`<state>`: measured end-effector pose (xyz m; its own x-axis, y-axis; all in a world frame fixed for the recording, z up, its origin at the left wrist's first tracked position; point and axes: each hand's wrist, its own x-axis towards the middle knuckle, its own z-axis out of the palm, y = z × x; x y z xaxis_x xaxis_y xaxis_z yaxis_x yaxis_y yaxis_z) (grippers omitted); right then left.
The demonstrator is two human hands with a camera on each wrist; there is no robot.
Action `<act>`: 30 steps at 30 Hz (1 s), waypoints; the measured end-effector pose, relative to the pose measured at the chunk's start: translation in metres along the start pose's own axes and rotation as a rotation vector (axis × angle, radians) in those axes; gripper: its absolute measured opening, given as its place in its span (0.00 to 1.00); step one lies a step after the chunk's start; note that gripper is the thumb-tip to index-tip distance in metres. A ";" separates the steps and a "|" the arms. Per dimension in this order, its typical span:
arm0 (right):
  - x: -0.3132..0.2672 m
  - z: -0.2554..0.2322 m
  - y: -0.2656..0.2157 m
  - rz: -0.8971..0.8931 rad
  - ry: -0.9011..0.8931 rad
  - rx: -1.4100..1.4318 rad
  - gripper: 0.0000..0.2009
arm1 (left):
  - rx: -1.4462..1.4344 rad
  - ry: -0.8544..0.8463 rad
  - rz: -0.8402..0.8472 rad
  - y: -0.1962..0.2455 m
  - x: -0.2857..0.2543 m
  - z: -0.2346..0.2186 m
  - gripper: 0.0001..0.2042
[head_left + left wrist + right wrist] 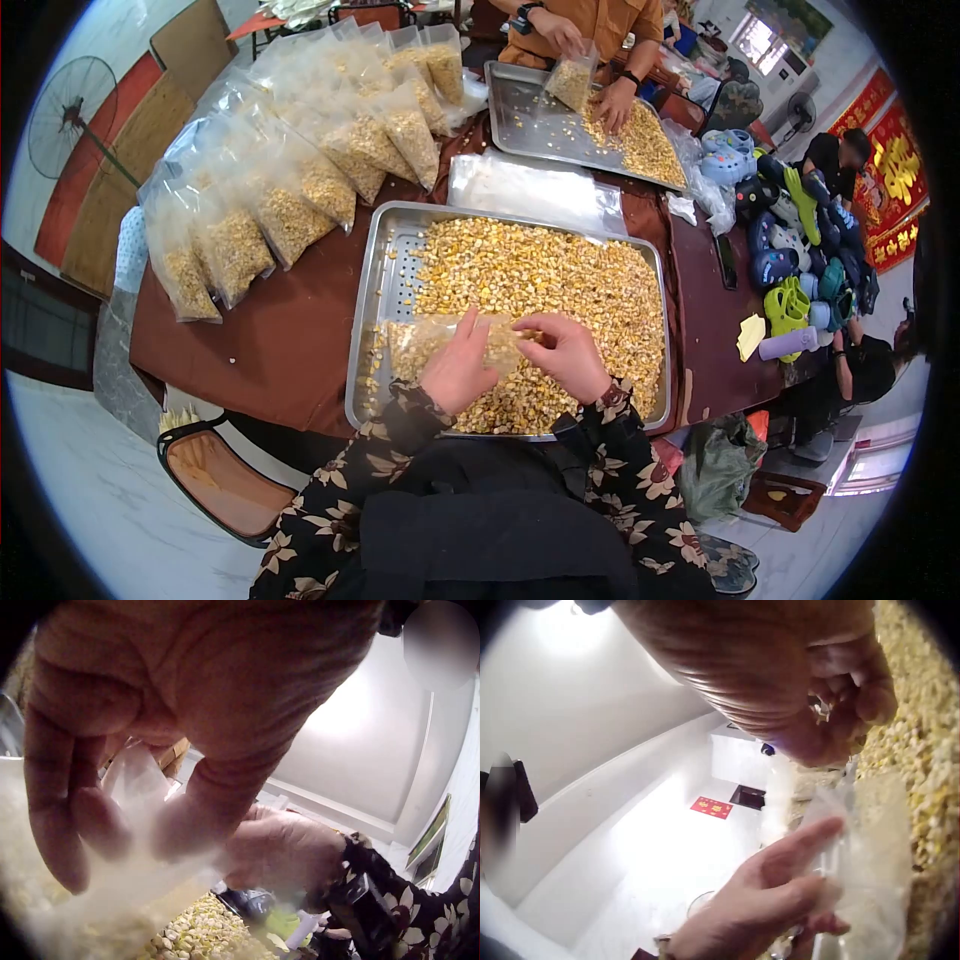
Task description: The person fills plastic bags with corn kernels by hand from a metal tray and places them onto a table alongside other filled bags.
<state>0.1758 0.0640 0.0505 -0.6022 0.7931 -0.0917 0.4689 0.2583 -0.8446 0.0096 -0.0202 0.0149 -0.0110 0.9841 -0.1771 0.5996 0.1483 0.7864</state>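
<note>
Left hand (457, 368) pinches the clear bag (440, 345) open above the corn tray (375, 300). Right hand (567, 355) beside it, cupped around kernels (821, 705) (only the right wrist view shows them) — head view shows just knuckles.

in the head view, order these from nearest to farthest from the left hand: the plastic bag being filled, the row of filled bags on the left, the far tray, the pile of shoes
From the left hand:
1. Plastic bag, gripped in that hand over the near tray.
2. Row of filled bags, up and to the left on the table.
3. Far tray and pile of shoes, top and right: too close to call.
</note>
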 end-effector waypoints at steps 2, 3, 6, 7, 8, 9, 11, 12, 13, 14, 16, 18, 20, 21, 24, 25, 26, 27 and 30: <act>0.001 0.001 -0.017 0.103 -0.068 0.085 0.12 | -0.005 -0.004 -0.014 -0.003 0.000 0.000 0.32; 0.001 0.001 -0.023 0.209 -0.136 0.168 0.12 | 0.030 0.044 0.040 -0.007 -0.001 0.002 0.31; 0.013 0.003 0.012 0.108 -0.017 0.120 0.12 | 0.077 0.108 0.094 -0.012 -0.001 0.006 0.29; 0.016 0.000 0.020 0.024 0.074 0.041 0.11 | 0.088 0.118 0.096 -0.012 -0.001 0.006 0.30; 0.017 -0.004 0.023 0.045 0.044 -0.102 0.13 | 0.088 0.120 0.096 -0.012 -0.002 0.006 0.30; 0.018 -0.005 0.034 0.039 0.047 -0.103 0.13 | 0.079 0.112 0.103 -0.012 -0.002 0.006 0.30; 0.016 0.000 0.057 -0.092 -0.036 -0.508 0.16 | 0.088 0.127 0.127 -0.015 0.000 0.007 0.30; 0.013 0.001 0.058 -0.082 -0.049 -0.563 0.21 | 0.092 0.101 0.112 -0.022 0.001 0.014 0.30; 0.014 0.003 0.064 -0.099 -0.070 -0.577 0.23 | 0.098 0.080 0.097 -0.025 0.002 0.018 0.30; 0.013 0.005 0.061 -0.050 -0.099 -0.643 0.25 | 0.117 0.110 0.111 -0.025 0.001 0.019 0.30; 0.009 0.010 0.065 -0.031 -0.128 -0.587 0.26 | 0.091 0.131 0.106 -0.022 0.000 0.019 0.27; 0.009 0.012 0.071 -0.070 -0.122 -0.587 0.26 | 0.075 0.055 0.037 -0.015 0.001 0.010 0.30; 0.007 0.011 0.066 0.015 -0.180 -0.637 0.27 | 0.047 -0.018 -0.021 -0.011 0.001 0.002 0.31; 0.007 0.010 0.063 0.010 -0.171 -0.637 0.27 | 0.053 -0.013 -0.015 -0.012 0.001 0.002 0.31; 0.003 0.013 0.041 0.071 -0.230 -0.684 0.23 | 0.025 0.048 0.014 -0.009 0.002 -0.001 0.29; 0.003 0.016 0.039 0.080 -0.205 -0.686 0.23 | -0.016 0.056 -0.029 -0.002 0.000 -0.004 0.28; 0.002 0.020 0.043 0.074 -0.208 -0.624 0.21 | -0.057 0.060 -0.071 0.001 0.000 -0.005 0.27; 0.000 0.024 0.051 0.068 -0.210 -0.561 0.19 | -0.050 0.045 -0.046 -0.002 0.002 -0.002 0.27; 0.003 0.036 0.089 -0.012 -0.071 -0.479 0.14 | -0.014 0.188 0.040 -0.014 0.003 0.006 0.26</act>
<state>0.1925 0.0692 -0.0437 -0.6442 0.7533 -0.1328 0.6964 0.5057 -0.5092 0.0063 -0.0202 -0.0003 -0.1377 0.9899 -0.0326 0.5916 0.1086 0.7989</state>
